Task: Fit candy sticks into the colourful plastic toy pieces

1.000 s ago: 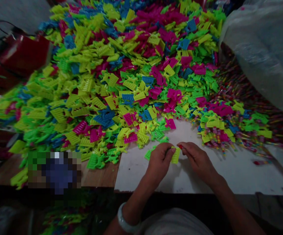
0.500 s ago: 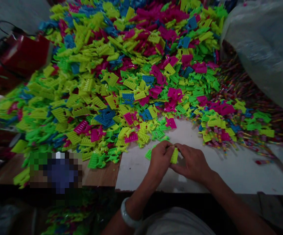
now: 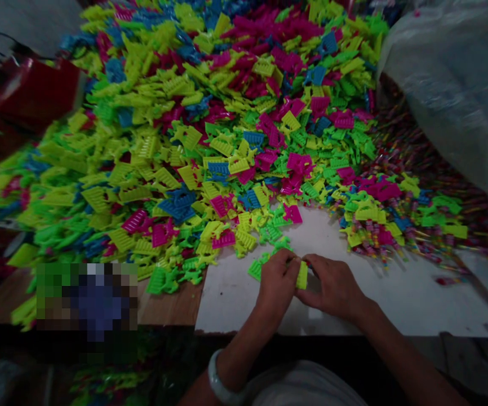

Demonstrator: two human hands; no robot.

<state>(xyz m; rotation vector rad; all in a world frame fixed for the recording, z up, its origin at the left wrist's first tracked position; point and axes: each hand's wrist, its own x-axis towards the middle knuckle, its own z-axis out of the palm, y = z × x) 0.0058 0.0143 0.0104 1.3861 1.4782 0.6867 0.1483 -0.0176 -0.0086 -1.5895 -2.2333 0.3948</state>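
My left hand is closed on a small yellow plastic piece above the white board. From the other side my right hand curls round the same piece, its fingertips meeting its top edge and its thumb low beside it. A green plastic piece lies on the board just left of my left hand, partly covered by it. Beyond both hands rises a large heap of yellow, green, pink and blue plastic pieces.
Thin multicoloured sticks lie in a pile at the right, beside a clear plastic bag. A red machine with a black cable stands at the left. The board's front edge runs below my hands.
The view has shifted slightly. Both hands stay together round the yellow piece, which now shows a little lower and more upright between them.
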